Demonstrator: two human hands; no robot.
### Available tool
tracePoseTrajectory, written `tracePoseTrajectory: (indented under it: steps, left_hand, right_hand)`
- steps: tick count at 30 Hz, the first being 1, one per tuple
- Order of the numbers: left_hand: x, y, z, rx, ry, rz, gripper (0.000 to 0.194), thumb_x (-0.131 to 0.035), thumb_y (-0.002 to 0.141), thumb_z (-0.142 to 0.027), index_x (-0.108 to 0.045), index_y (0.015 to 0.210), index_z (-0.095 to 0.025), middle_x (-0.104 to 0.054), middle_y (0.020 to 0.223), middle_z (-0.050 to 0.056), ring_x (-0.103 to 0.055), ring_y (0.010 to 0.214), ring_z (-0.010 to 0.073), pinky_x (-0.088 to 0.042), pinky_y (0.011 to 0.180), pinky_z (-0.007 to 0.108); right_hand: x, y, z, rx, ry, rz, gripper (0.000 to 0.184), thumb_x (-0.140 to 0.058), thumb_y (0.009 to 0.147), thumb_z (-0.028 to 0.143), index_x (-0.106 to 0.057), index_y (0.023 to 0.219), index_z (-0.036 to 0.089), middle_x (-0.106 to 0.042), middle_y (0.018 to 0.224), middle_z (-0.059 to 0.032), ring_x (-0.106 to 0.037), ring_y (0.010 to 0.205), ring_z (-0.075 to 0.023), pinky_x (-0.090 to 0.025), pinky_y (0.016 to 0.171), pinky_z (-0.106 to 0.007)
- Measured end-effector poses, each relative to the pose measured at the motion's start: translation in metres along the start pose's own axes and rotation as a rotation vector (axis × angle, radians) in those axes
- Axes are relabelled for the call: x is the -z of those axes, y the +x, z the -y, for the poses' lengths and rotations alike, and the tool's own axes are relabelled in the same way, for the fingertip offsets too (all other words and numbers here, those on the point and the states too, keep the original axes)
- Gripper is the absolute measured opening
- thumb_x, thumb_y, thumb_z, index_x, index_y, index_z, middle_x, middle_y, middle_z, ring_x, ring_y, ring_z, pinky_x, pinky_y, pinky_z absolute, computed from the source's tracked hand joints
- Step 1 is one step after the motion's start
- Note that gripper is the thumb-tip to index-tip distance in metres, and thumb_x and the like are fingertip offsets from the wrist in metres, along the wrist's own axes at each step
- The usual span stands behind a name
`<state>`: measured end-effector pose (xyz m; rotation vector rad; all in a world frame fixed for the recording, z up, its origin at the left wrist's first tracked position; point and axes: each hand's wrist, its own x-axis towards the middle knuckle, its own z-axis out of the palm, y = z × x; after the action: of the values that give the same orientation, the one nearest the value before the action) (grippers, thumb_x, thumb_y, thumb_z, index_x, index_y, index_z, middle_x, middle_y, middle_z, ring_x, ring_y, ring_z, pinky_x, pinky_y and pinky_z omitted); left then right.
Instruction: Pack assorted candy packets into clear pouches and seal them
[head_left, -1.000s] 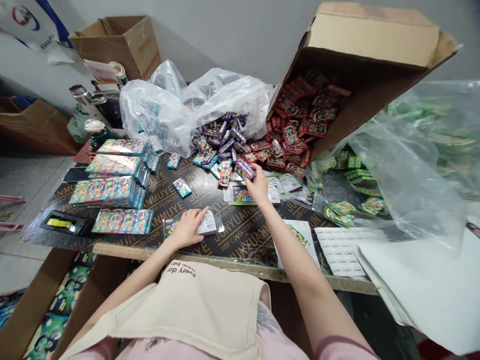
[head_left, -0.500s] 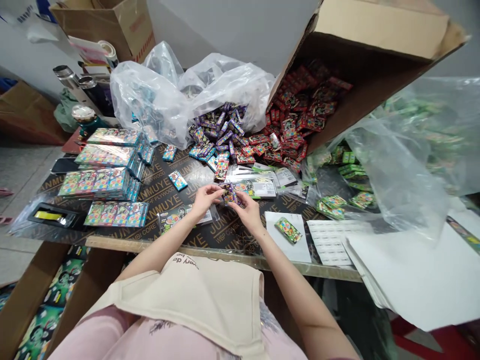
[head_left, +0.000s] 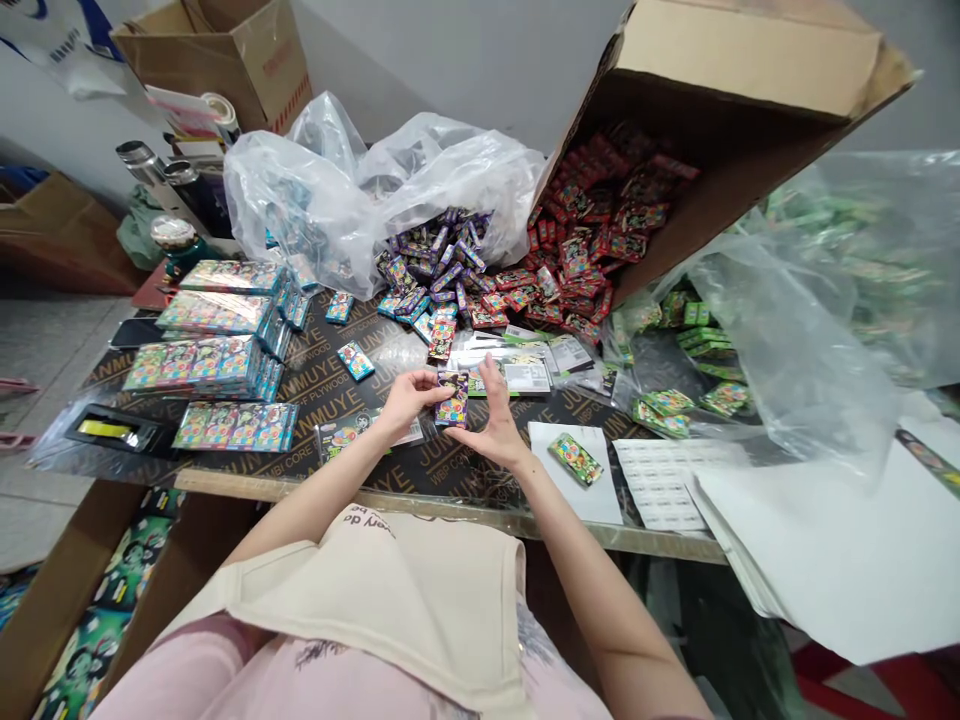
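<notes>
A small purple candy box [head_left: 452, 400] is upright over the table, its printed front toward me. My left hand [head_left: 409, 402] pinches its left side between thumb and fingers. Around its right side my right hand [head_left: 496, 420] is spread, thumb near the lower edge and fingers raised apart from the box. Beneath my left hand lies a printed clear pouch [head_left: 345, 436]. Just beyond the held box are a red candy box [head_left: 442, 338] and a pile of purple boxes [head_left: 442, 262]. More printed pouches [head_left: 527, 377] lie behind my right hand.
Stacks of wrapped box sets [head_left: 191, 365] stand at left. A tilted carton [head_left: 750, 75] spills red boxes [head_left: 577, 270]. One green box [head_left: 576, 459] rests on white paper [head_left: 540, 480]; a label sheet [head_left: 660, 485] and plastic bag [head_left: 810, 350] are at right.
My right hand has brought the purple box from the pile toward me. My left hand has left the pouch and taken hold of the box, and my right fingers have opened away from it.
</notes>
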<state>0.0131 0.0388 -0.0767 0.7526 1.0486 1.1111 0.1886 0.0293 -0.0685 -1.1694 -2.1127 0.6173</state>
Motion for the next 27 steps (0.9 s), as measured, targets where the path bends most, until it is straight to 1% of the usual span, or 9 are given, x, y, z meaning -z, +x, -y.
tracePoseTrajectory:
  steps: [2, 4, 6, 8, 11, 16, 21, 24, 27]
  left_hand:
    - [0.006, -0.008, -0.002, 0.007, 0.080, 0.057, 0.039, -0.082, 0.056, -0.042, -0.062, 0.073, -0.013, -0.062, 0.065, 0.000, -0.056, 0.059, 0.0113, -0.045, 0.064, 0.026]
    - [0.017, -0.017, -0.003, -0.063, 0.269, 0.097, 0.045, -0.077, 0.063, -0.048, -0.065, 0.091, -0.014, -0.066, 0.077, 0.004, -0.061, 0.070, 0.0164, -0.048, 0.074, 0.032]
    - [0.035, -0.028, -0.001, -0.191, 0.620, 0.105, 0.066, -0.078, 0.061, -0.049, -0.060, 0.117, -0.018, -0.066, 0.100, 0.009, -0.061, 0.093, 0.0250, -0.045, 0.088, 0.041]
    - [0.054, -0.039, 0.003, -0.286, 1.047, 0.107, 0.094, -0.085, 0.051, -0.043, -0.048, 0.134, -0.022, -0.059, 0.119, 0.014, -0.053, 0.112, 0.0337, -0.037, 0.098, 0.050]
    - [0.073, -0.052, 0.012, -0.289, 1.434, 0.142, 0.110, -0.085, 0.049, -0.034, -0.032, 0.145, -0.023, -0.055, 0.120, 0.014, -0.049, 0.113, 0.0363, -0.036, 0.097, 0.053]
    - [0.076, -0.064, 0.015, -0.440, 1.359, 0.214, 0.115, -0.077, 0.060, -0.028, -0.006, 0.151, -0.022, -0.050, 0.125, 0.012, -0.048, 0.115, 0.0311, -0.037, 0.100, 0.048]
    - [0.071, -0.070, 0.009, -0.517, 1.244, 0.210, 0.113, -0.073, 0.064, -0.025, -0.001, 0.151, -0.024, -0.048, 0.129, 0.011, -0.046, 0.119, 0.0299, -0.035, 0.105, 0.048]
    - [0.069, -0.070, 0.007, -0.503, 1.199, 0.178, 0.111, -0.073, 0.065, -0.026, -0.003, 0.151, -0.025, -0.049, 0.128, 0.010, -0.047, 0.117, 0.0289, -0.038, 0.102, 0.047]
    - [0.068, -0.068, 0.005, -0.465, 1.160, 0.106, 0.114, -0.076, 0.062, -0.027, -0.003, 0.151, -0.025, -0.050, 0.126, 0.010, -0.048, 0.115, 0.0284, -0.038, 0.101, 0.046]
  right_hand:
    - [0.009, 0.001, 0.005, 0.121, -0.035, 0.066, 0.074, -0.069, 0.073, 0.040, -0.039, 0.139, 0.027, -0.045, 0.142, -0.0099, -0.031, 0.139, -0.0299, -0.025, 0.112, -0.051]
    - [0.015, -0.001, 0.007, 0.164, -0.099, 0.077, 0.064, -0.069, 0.071, 0.039, -0.049, 0.130, 0.028, -0.054, 0.131, -0.0084, -0.042, 0.130, -0.0298, -0.028, 0.109, -0.049]
    - [0.017, -0.007, 0.005, 0.132, -0.179, 0.034, 0.063, -0.071, 0.067, 0.042, -0.052, 0.125, 0.027, -0.058, 0.123, -0.0082, -0.049, 0.121, -0.0309, -0.028, 0.107, -0.049]
    - [0.016, -0.015, 0.000, 0.089, -0.238, -0.007, 0.065, -0.072, 0.064, 0.045, -0.053, 0.123, 0.027, -0.060, 0.119, -0.0075, -0.052, 0.116, -0.0316, -0.023, 0.107, -0.051]
    - [0.010, -0.026, -0.005, 0.076, -0.278, 0.009, 0.067, -0.072, 0.064, 0.048, -0.051, 0.124, 0.027, -0.063, 0.117, -0.0063, -0.052, 0.116, -0.0318, -0.016, 0.108, -0.053]
    - [0.002, -0.027, 0.003, 0.117, -0.293, 0.105, 0.071, -0.071, 0.069, 0.048, -0.046, 0.131, 0.028, -0.063, 0.122, -0.0070, -0.049, 0.120, -0.0316, -0.011, 0.109, -0.054]
    - [0.000, -0.021, 0.007, 0.142, -0.204, 0.267, 0.090, -0.071, 0.067, 0.061, -0.034, 0.143, 0.028, -0.058, 0.131, -0.0094, -0.046, 0.126, -0.0325, -0.010, 0.111, -0.055]
    - [-0.005, -0.025, 0.009, 0.130, -0.209, 0.218, 0.101, -0.068, 0.065, 0.069, -0.026, 0.147, 0.027, -0.047, 0.143, -0.0132, -0.033, 0.137, -0.0367, -0.009, 0.111, -0.057]
    - [-0.012, -0.028, 0.015, 0.122, -0.150, 0.127, 0.087, -0.059, 0.078, 0.062, -0.022, 0.148, 0.026, -0.052, 0.138, -0.0120, -0.037, 0.135, -0.0335, -0.011, 0.112, -0.055]
